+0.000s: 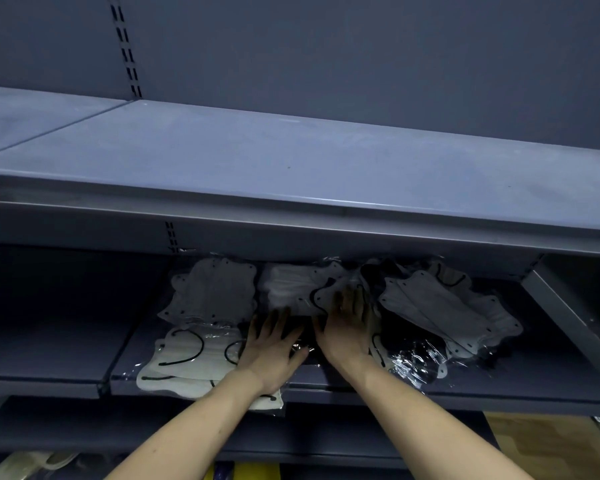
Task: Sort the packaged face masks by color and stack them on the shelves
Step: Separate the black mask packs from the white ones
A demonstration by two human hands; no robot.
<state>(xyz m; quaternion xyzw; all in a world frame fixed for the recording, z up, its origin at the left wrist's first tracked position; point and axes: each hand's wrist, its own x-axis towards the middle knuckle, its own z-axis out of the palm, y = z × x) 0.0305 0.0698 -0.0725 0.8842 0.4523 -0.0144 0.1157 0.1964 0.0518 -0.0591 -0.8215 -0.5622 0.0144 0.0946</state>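
Sorting seems partly done: grey stack, cream stack formed on shelf; right-side heap mixed; left hand, right hand spread flat on dark packs

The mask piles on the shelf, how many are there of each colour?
Piles, since single packs can't be counted:
Grey pile at the back left: 1
White pile at the back middle: 1
Cream piles with black loops at the front left: 1
Grey fanned pile on the right: 1
Black pile under both hands: 1
Total: 5 piles
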